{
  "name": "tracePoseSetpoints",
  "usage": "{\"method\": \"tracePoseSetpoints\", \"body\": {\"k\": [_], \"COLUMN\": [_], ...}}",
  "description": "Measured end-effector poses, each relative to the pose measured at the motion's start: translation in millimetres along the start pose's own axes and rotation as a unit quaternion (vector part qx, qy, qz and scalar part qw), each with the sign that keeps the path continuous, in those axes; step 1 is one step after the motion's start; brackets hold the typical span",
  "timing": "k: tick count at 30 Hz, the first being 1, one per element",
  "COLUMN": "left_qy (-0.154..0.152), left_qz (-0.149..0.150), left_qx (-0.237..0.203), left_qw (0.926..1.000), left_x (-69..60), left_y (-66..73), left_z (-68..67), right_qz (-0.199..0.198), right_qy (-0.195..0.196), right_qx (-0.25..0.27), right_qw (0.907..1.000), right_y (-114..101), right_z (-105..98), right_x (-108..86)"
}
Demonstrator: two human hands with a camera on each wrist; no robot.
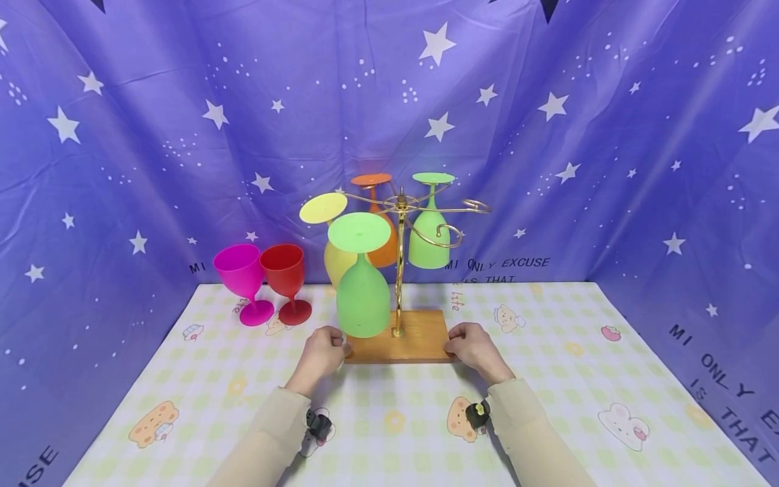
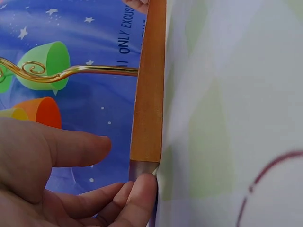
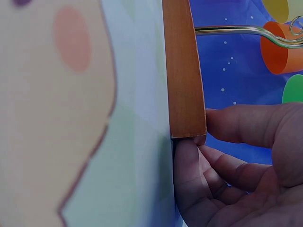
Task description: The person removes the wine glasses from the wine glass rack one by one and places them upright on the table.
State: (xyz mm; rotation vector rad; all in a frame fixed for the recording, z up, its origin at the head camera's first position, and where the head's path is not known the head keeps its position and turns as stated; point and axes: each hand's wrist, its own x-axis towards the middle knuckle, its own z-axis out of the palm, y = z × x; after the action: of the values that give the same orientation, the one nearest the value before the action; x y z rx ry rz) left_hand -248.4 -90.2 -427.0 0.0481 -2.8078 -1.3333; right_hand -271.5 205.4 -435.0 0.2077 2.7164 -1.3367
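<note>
A wine glass rack, with a gold stem (image 1: 399, 270) on a wooden base (image 1: 420, 341), stands on the table. From its wire arms hang upside-down goblets: green (image 1: 363, 297) in front, yellow (image 1: 324, 208) at left, orange (image 1: 371, 179) behind and light green (image 1: 429, 240) at back right. My left hand (image 1: 322, 352) is at the base's left end. Its fingertips touch the end face, while the left wrist view shows the thumb (image 2: 85, 147) apart from the wood. At the other end, my right hand (image 1: 477, 348) pinches the base corner between thumb (image 3: 236, 124) and fingers.
Left of the rack, a magenta goblet (image 1: 241, 270) and a red goblet (image 1: 285, 270) stand upright side by side. Two wire loops (image 1: 477, 206) on the rack's right side hold no goblet. A checked cloth (image 1: 389, 446) covers the table; a purple star-patterned curtain (image 1: 316, 101) hangs behind.
</note>
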Motion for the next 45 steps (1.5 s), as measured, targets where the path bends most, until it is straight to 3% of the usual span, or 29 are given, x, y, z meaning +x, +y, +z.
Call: {"method": "tracePoseSetpoints", "body": {"k": [4,17,45], "left_qy": [-0.003,-0.006,-0.009], "left_qz": [-0.013,-0.007,-0.026], "left_qx": [-0.013,-0.022,-0.049], "left_qw": [0.9998,0.9997,0.9984], "left_x": [1.9,2.6,5.9], "left_y": [-0.1,2.2,-5.6], "left_z": [1.7,6.1,11.0], "right_qz": [0.001,0.002,0.002], "right_qy": [0.000,0.000,-0.003], "right_qx": [0.001,0.000,-0.010], "right_qw": [1.0000,1.0000,0.9999], "right_y": [-0.1,0.0,0.9], "right_z": [0.1,-0.4,-0.2], "right_x": [0.1,-0.1,0.0]}}
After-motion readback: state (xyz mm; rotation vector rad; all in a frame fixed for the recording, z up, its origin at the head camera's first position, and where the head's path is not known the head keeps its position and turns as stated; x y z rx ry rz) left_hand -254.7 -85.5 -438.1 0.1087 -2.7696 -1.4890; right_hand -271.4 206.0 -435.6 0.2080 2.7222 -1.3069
